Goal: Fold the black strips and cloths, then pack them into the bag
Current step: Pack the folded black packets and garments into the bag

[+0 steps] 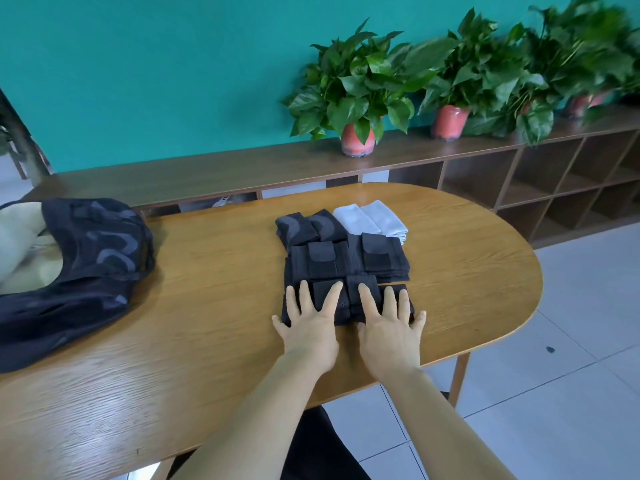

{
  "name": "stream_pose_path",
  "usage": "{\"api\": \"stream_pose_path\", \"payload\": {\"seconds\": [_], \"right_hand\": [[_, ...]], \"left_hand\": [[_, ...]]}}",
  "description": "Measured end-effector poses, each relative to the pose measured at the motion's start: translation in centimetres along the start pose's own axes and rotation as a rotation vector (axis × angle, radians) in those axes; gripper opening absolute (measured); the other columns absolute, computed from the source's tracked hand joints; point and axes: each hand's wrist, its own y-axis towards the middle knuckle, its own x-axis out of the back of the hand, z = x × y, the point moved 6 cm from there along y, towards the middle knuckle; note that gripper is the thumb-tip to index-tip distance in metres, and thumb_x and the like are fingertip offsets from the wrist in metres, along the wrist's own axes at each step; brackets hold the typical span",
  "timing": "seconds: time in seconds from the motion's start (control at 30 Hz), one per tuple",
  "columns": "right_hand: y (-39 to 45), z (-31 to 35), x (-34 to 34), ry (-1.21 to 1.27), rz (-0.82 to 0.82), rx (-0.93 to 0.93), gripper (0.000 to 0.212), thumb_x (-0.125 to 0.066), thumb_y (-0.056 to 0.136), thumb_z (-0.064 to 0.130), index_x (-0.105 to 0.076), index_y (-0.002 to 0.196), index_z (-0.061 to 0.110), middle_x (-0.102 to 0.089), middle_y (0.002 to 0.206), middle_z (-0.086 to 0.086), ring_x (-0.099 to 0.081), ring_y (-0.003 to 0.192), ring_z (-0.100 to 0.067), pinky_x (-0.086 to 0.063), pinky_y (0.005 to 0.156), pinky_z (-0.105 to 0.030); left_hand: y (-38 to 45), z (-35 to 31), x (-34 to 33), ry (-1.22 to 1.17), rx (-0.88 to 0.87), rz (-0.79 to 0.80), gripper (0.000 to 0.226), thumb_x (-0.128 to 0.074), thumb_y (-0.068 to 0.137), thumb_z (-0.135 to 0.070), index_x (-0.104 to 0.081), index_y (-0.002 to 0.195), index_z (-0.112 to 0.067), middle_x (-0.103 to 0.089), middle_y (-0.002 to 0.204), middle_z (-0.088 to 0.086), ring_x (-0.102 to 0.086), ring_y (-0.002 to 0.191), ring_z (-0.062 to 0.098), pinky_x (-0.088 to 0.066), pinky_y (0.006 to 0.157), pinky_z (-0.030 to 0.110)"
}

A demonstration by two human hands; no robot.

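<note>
I press my left hand and right hand, fingers straight and flat, on the nearest folded black strips on the table so the folds stay, while the bag lies open at the far left, well apart.

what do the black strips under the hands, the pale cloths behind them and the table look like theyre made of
Black strips: likely woven elastic fabric, matte, with a mesh-like texture.
Pale cloths: soft textile, perhaps microfibre, folded, no sheen.
Table: wood or wood-look veneer, visible grain, slight gloss.
</note>
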Motion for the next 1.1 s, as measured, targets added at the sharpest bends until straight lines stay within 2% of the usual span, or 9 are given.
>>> {"api": "stream_pose_path", "payload": {"seconds": [0.33,0.6,0.8,1.0,1.1], "right_hand": [[0.1,0.6,0.5,0.006,0.003,-0.032,0.065,-0.033,0.102,0.033,0.007,0.152,0.033,0.000,0.160,-0.016,0.008,0.147,-0.035,-0.007,0.113,-0.062],[-0.4,2.6,4.2,-0.063,-0.086,0.023,0.076,-0.038,0.095,0.016,0.010,0.153,0.028,0.003,0.160,-0.018,0.008,0.148,-0.032,-0.004,0.114,-0.059],[-0.7,9.7,6.0,-0.041,-0.117,0.218,0.072,-0.038,0.097,0.018,0.006,0.154,0.024,0.002,0.161,-0.015,0.005,0.148,-0.029,-0.008,0.118,-0.052],[-1.4,19.2,5.4,0.003,-0.063,0.442,0.068,-0.037,0.099,0.018,0.002,0.154,0.024,0.009,0.161,-0.012,0.008,0.148,-0.026,-0.004,0.120,-0.047],[-1.4,24.1,4.9,0.013,-0.052,0.531,0.067,-0.037,0.100,0.019,0.002,0.154,0.024,0.007,0.161,-0.012,0.007,0.148,-0.026,-0.003,0.120,-0.047]], "left_hand": [[-0.2,0.2,0.9,-0.069,-0.035,-0.020,0.112,-0.046,0.083,0.014,0.018,0.144,-0.055,0.032,0.156,0.005,0.032,0.142,0.026,0.001,0.115,0.063],[-1.4,1.2,3.2,-0.031,-0.084,-0.030,0.114,-0.045,0.080,0.016,0.019,0.144,-0.052,0.034,0.155,0.004,0.032,0.142,0.026,0.003,0.113,0.065],[-2.8,6.2,7.4,-0.008,-0.053,-0.140,0.107,-0.049,0.084,0.008,0.016,0.148,-0.047,0.026,0.158,0.008,0.027,0.144,0.027,0.005,0.117,0.058],[-4.2,15.4,12.6,0.034,0.050,-0.266,0.103,-0.056,0.089,-0.003,0.019,0.150,-0.040,0.012,0.161,0.015,0.013,0.148,0.027,0.002,0.119,0.043],[-4.7,20.7,14.9,0.063,0.079,-0.340,0.094,-0.052,0.092,-0.005,0.014,0.152,-0.034,0.002,0.161,0.015,0.004,0.149,0.028,-0.003,0.119,0.040]]}}
